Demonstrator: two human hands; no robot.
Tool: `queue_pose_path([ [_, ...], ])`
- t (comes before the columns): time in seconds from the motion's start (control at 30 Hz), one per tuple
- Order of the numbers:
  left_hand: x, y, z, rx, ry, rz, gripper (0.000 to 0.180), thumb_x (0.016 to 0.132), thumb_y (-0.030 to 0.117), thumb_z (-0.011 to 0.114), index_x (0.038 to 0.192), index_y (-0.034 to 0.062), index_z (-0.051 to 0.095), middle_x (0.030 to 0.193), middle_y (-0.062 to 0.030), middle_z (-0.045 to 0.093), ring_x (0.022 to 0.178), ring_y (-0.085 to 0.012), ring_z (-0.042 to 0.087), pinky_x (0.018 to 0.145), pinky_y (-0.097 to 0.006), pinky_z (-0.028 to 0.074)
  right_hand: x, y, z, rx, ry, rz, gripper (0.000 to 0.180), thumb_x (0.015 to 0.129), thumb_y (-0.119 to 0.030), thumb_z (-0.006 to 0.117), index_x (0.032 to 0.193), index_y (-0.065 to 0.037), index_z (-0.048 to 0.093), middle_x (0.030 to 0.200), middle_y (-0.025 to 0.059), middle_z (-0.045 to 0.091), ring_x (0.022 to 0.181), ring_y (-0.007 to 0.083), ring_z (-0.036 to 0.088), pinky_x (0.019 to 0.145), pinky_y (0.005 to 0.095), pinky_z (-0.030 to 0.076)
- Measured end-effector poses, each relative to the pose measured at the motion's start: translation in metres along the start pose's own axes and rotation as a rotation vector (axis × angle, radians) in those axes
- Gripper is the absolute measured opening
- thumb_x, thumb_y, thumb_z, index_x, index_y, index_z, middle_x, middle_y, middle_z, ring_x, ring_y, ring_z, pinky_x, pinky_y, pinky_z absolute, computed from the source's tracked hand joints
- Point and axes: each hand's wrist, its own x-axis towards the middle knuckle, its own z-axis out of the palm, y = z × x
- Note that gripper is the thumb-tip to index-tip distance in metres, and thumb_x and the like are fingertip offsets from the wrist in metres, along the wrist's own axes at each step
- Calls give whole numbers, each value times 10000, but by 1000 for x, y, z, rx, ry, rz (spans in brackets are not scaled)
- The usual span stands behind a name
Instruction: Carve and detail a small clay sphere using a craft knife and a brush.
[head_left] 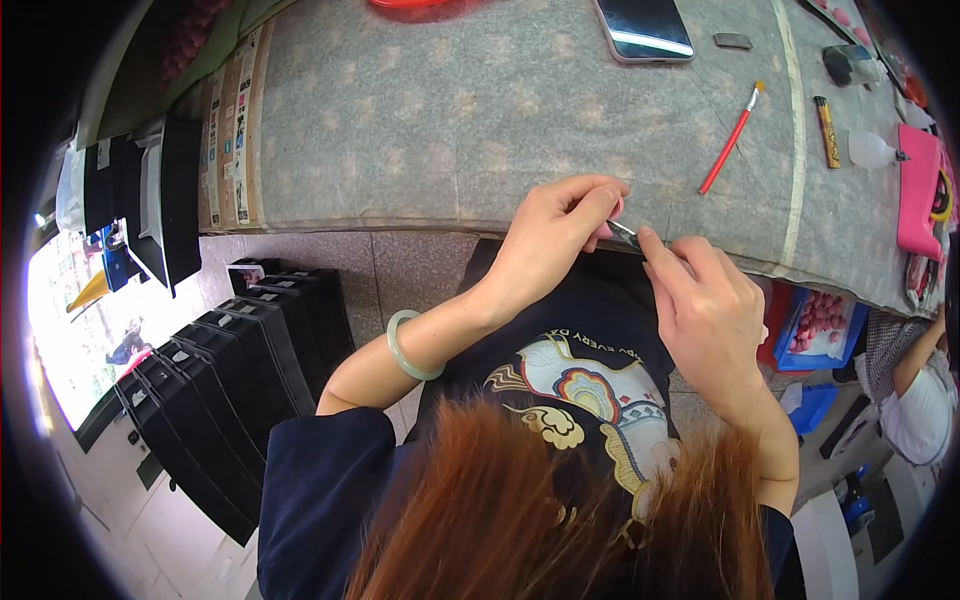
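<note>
A small pink piece (603, 231) is being held at the near edge of the tabletop (400, 130), between the two hands and partly hidden by fingers; whether the tabletop is being touched by it cannot be told. From this piece, all clock directions are being counted. At 9 o'clock, it is being pinched by the left hand (563, 218), whose thumb and fingers are being kept closed on it. At 3 o'clock, a thin metal tool (622, 232) is being pointed at it, the tip seeming to meet the pink surface, though the exact contact is being obscured. The tool is being gripped in the fingertips of the right hand (708, 305), which is being held at 4 o'clock. The hands are being held near each other, with the tool bridging the gap.

At 8 o'clock, a pale green bracelet (397, 345) is being worn on the left forearm. At 2 o'clock, a red-handled brush (728, 145) is being supported slantwise by the tabletop, bristles away from the hands; farther out that way, a gold and black tube (827, 132) is being borne too. A phone (645, 30) is being carried by the tabletop near 12 o'clock, a small grey block (733, 41) at 1, and a pink case (918, 190) at 3. At 4 o'clock, below tabletop level, pink balls (822, 318) are being held in a blue tray (829, 360).
</note>
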Motion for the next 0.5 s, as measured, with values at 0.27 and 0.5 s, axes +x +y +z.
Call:
queue_pose_path([
  [0.27,1,0,0,-15,7,-3,278,889,216,461,1004,-3,586,798,22,515,613,-51,437,552,-186,359,0,2,0,7,3,9,281,695,-76,652,973,-112,639,733,29,517,602,178,538,519,300,432],
  [0.5,1,-2,1,-1,-10,-1,270,889,218,466,999,4,587,789,25,516,621,-51,444,548,-186,360,-1,5,0,-26,20,-15,295,687,-70,654,977,-114,641,736,28,523,592,174,535,516,294,430],
])
